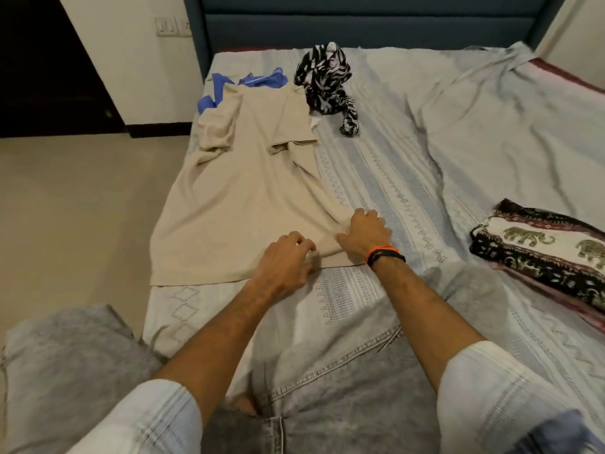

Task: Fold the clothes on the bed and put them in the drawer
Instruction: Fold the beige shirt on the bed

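- Beige knit T-shirt spread flat on grey patterned bed.
- Left hand, right hand: fingers pinching its lower right hem.
- Folding under way; next, likely side folded inward.

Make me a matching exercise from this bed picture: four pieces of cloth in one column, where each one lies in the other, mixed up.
1. beige T-shirt
2. blue garment
3. black-and-white patterned garment
4. elephant-print folded cloth

A. crumpled, near the headboard
B. right side of the bed
C. spread flat, under both hands
D. peeking out beyond the shirt's collar end

Pairs: 1-C, 2-D, 3-A, 4-B
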Demonstrator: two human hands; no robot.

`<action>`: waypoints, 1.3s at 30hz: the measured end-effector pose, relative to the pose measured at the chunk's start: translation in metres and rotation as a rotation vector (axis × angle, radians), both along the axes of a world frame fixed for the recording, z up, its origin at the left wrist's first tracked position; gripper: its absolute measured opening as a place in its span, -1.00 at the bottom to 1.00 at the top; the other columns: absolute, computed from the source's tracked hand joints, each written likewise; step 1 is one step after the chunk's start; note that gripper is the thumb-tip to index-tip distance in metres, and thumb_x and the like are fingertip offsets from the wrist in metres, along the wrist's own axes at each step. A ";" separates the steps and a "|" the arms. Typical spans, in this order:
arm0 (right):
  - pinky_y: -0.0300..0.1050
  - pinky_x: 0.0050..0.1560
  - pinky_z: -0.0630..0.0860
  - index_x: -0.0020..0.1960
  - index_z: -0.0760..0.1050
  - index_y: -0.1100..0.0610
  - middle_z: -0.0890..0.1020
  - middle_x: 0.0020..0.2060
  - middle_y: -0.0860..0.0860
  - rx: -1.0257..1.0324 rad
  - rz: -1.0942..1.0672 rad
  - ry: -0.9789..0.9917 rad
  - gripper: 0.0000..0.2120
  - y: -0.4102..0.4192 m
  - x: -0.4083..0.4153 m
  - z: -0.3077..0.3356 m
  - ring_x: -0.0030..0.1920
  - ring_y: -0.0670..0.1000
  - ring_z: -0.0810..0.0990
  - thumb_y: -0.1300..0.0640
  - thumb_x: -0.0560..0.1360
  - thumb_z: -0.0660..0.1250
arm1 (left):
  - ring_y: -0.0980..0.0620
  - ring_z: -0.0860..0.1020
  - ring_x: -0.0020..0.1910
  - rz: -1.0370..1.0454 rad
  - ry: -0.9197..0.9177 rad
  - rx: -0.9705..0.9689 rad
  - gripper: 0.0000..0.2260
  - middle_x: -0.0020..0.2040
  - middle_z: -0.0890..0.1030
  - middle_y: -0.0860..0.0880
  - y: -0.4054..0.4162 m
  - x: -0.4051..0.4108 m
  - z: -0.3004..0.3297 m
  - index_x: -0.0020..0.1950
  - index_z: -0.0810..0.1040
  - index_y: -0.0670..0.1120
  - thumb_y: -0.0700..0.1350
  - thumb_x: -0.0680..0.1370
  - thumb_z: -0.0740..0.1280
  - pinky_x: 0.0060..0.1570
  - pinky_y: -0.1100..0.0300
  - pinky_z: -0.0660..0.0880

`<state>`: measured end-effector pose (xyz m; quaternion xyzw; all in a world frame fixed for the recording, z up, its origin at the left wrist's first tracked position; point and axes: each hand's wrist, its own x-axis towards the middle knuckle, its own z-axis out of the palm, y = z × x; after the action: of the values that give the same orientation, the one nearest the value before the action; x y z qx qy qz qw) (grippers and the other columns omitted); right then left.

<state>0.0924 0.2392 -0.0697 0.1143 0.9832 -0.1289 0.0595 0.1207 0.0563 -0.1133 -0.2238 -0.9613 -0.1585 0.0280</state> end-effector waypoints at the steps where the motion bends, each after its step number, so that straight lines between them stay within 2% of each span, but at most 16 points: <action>1: 0.18 0.28 0.43 0.35 0.35 0.22 0.42 0.30 0.21 -0.046 -0.030 -0.033 -0.43 0.003 -0.002 -0.003 0.31 0.25 0.42 -0.08 0.49 0.41 | -0.04 0.48 0.11 -0.021 0.043 -0.043 -0.68 0.24 0.50 -0.03 0.000 0.000 -0.001 0.29 0.48 0.03 0.06 0.56 0.32 0.04 0.05 0.49; 5: -0.03 -0.09 0.53 -0.11 0.50 0.18 0.59 -0.14 0.16 -0.408 -0.209 0.036 -0.67 0.021 -0.009 -0.007 -0.06 0.19 0.58 -0.09 0.45 0.44 | -0.09 0.43 0.16 -0.090 0.077 -0.265 -0.44 0.30 0.41 -0.07 0.006 -0.002 -0.002 0.41 0.33 0.00 -0.08 0.41 0.35 0.09 0.00 0.47; 6: -0.04 -0.10 0.52 -0.13 0.50 0.19 0.57 -0.17 0.14 -0.531 -0.290 0.076 -0.69 0.024 -0.010 -0.004 -0.09 0.17 0.57 -0.07 0.45 0.42 | -0.10 0.42 0.17 -0.100 0.055 -0.292 -0.38 0.31 0.39 -0.08 0.008 -0.003 0.000 0.42 0.31 -0.01 -0.09 0.36 0.36 0.11 -0.02 0.47; 8: 0.01 0.04 0.55 0.00 0.51 0.21 0.56 -0.09 0.12 -0.750 -0.437 0.125 -0.72 0.028 -0.012 0.001 -0.03 0.17 0.56 0.02 0.45 0.39 | -0.11 0.42 0.16 -0.093 0.036 -0.297 -0.36 0.32 0.37 -0.09 0.013 -0.003 0.003 0.42 0.29 -0.03 -0.07 0.35 0.34 0.10 -0.05 0.47; 11: 0.03 0.10 0.56 0.03 0.50 0.22 0.59 -0.03 0.11 -0.847 -0.487 0.125 -0.70 0.030 -0.014 -0.002 0.01 0.16 0.57 0.07 0.41 0.44 | -0.10 0.44 0.06 -0.024 0.099 -0.251 -0.54 0.22 0.43 -0.09 0.018 -0.004 -0.001 0.33 0.35 -0.06 0.08 0.47 0.22 -0.01 -0.05 0.47; 14: -0.06 0.00 0.54 -0.10 0.54 0.19 0.61 -0.13 0.08 -0.831 -0.467 0.160 -0.72 0.030 -0.014 -0.011 -0.06 0.12 0.59 0.01 0.41 0.51 | -0.09 0.48 -0.09 0.066 0.193 -0.278 -0.60 0.06 0.49 -0.10 0.025 -0.009 -0.006 0.19 0.44 -0.10 0.18 0.53 0.21 -0.23 0.01 0.47; 17: -0.08 -0.06 0.54 -0.19 0.47 0.11 0.64 -0.09 0.09 -0.818 -0.516 0.215 -0.65 0.033 -0.012 -0.013 -0.03 0.14 0.63 -0.09 0.35 0.54 | -0.06 0.47 -0.26 0.076 0.225 -0.347 -0.72 -0.11 0.51 -0.10 0.034 -0.009 -0.004 0.00 0.48 -0.11 0.01 0.42 0.41 -0.41 0.10 0.38; 19: -0.03 0.03 0.57 -0.03 0.54 0.16 0.66 0.05 0.12 -0.759 -0.545 0.187 -0.55 0.035 -0.010 -0.012 0.05 0.17 0.63 -0.16 0.32 0.55 | -0.02 0.46 -0.36 0.069 0.257 -0.396 -0.75 -0.22 0.49 -0.07 0.037 -0.007 -0.002 -0.10 0.49 -0.10 -0.17 0.31 0.49 -0.51 0.17 0.36; 21: -0.03 0.05 0.53 0.20 0.52 0.24 0.61 0.14 0.13 -0.652 -0.541 0.138 -0.37 0.036 -0.006 -0.010 0.12 0.19 0.60 -0.18 0.34 0.55 | 0.00 0.46 -0.39 0.071 0.285 -0.450 -0.68 -0.27 0.49 -0.05 0.037 -0.006 0.000 -0.14 0.50 -0.09 -0.23 0.22 0.54 -0.55 0.20 0.30; 25: 0.04 0.09 0.55 0.27 0.44 0.27 0.58 0.19 0.20 -0.541 -0.518 0.084 -0.28 0.035 0.002 -0.005 0.17 0.23 0.57 -0.15 0.32 0.58 | 0.00 0.49 -0.43 0.036 0.299 -0.458 -0.56 -0.32 0.52 -0.05 0.029 0.000 0.000 -0.20 0.53 -0.10 -0.28 0.02 0.60 -0.59 0.23 0.30; 28: 0.06 0.07 0.58 0.25 0.46 0.27 0.59 0.18 0.21 -0.489 -0.505 0.084 -0.34 0.033 0.005 -0.002 0.14 0.24 0.58 -0.09 0.33 0.58 | -0.05 0.55 -0.37 -0.052 0.265 -0.460 -0.61 -0.24 0.58 -0.09 0.029 0.009 -0.009 -0.10 0.54 -0.14 -0.29 0.17 0.60 -0.53 0.15 0.47; 31: -0.01 -0.07 0.53 0.18 0.49 0.26 0.61 0.10 0.20 -0.404 -0.450 0.070 -0.51 0.028 0.012 0.003 0.04 0.21 0.59 0.00 0.40 0.51 | -0.10 0.59 -0.10 -0.072 0.201 -0.477 -0.67 0.05 0.58 -0.13 0.027 0.015 -0.004 0.15 0.48 -0.16 -0.24 0.42 0.46 -0.30 0.06 0.50; 33: -0.02 -0.10 0.55 0.11 0.49 0.24 0.61 0.00 0.16 -0.403 -0.403 0.036 -0.61 0.026 0.014 0.005 -0.04 0.19 0.59 0.06 0.38 0.46 | -0.11 0.56 0.04 -0.048 0.114 -0.421 -0.61 0.20 0.54 -0.09 0.025 0.010 0.006 0.24 0.45 -0.11 -0.12 0.44 0.41 -0.16 0.05 0.47; 36: -0.08 -0.21 0.53 -0.09 0.50 0.20 0.60 -0.18 0.10 -0.458 -0.336 0.047 -0.80 0.020 0.019 0.013 -0.14 0.17 0.60 0.15 0.34 0.41 | -0.10 0.53 0.16 0.005 -0.085 -0.248 -0.45 0.31 0.52 -0.01 0.019 0.000 0.028 0.32 0.51 0.01 0.05 0.32 0.32 0.02 0.04 0.48; 37: -0.09 -0.23 0.52 -0.16 0.50 0.18 0.59 -0.24 0.08 -0.472 -0.314 0.075 -0.86 0.018 0.020 0.015 -0.15 0.17 0.61 0.18 0.32 0.40 | -0.09 0.53 0.19 0.060 -0.209 -0.113 -0.45 0.30 0.54 0.02 0.015 -0.005 0.031 0.32 0.53 0.04 0.04 0.32 0.27 0.09 0.04 0.49; 39: -0.07 -0.22 0.57 -0.15 0.50 0.16 0.58 -0.30 0.03 -0.473 -0.265 0.124 -0.85 0.009 0.022 0.019 -0.16 0.15 0.62 0.21 0.30 0.40 | -0.08 0.58 0.12 0.214 -0.511 0.312 -0.50 0.20 0.63 0.00 0.011 -0.015 0.039 0.27 0.58 0.00 -0.02 0.33 0.24 0.13 0.03 0.51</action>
<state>0.1146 0.2482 -0.0507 0.2168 0.9040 -0.3685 0.0071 0.1055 0.0669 -0.0743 -0.0672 -0.9194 -0.3514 -0.1636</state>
